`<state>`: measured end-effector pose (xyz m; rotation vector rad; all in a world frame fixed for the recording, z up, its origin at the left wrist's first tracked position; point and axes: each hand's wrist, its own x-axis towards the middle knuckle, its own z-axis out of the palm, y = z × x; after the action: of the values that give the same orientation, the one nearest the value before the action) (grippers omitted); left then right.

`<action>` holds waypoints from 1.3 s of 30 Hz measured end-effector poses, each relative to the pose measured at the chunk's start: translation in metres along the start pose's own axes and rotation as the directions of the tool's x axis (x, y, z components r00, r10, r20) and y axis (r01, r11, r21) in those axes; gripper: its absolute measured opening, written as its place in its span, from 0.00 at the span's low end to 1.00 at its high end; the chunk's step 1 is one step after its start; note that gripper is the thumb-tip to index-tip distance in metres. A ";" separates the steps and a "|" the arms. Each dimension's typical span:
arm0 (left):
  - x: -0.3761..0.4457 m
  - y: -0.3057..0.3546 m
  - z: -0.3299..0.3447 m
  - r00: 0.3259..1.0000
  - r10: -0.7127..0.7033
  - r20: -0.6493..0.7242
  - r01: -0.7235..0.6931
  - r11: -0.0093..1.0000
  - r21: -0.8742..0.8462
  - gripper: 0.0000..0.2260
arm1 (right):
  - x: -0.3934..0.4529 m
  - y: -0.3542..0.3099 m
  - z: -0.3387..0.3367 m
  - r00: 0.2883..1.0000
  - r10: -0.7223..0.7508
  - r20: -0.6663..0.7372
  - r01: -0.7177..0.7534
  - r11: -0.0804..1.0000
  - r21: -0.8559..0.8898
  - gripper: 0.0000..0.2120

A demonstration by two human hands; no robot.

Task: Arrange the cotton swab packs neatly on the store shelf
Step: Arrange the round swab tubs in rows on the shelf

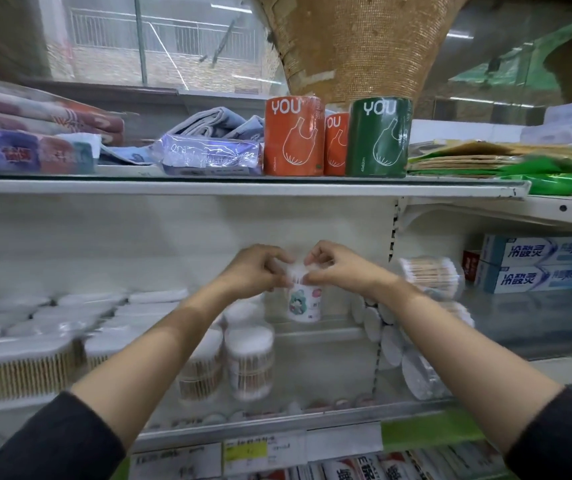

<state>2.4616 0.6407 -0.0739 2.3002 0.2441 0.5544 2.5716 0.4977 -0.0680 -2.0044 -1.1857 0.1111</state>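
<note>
Both hands raised: left hand (258,271), right hand (334,268) | grips pinching swab tub (307,301) top | white store shelf (326,362)

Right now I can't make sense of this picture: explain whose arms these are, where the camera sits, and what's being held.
There is no machine here. The camera sits on a person's head, looking forward and down at a store shelf. The left hand and right hand meet at the top of a small cotton swab tub, gripping it with the fingers. Around it lie more cotton swab packs. Toothpaste boxes sit to the right, and rolls marked YOU stand on the shelf above.
</note>
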 end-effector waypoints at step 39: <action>0.036 0.091 0.114 0.963 0.131 0.234 -0.134 0.991 -0.006 0.32 | -0.060 0.034 -0.108 0.953 0.207 -0.222 -0.291 0.830 -0.476 0.17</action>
<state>2.5464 0.5175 -0.0697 2.3775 -0.0221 0.3424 2.6091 0.3802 -0.0348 -2.5710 -0.8986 -0.2578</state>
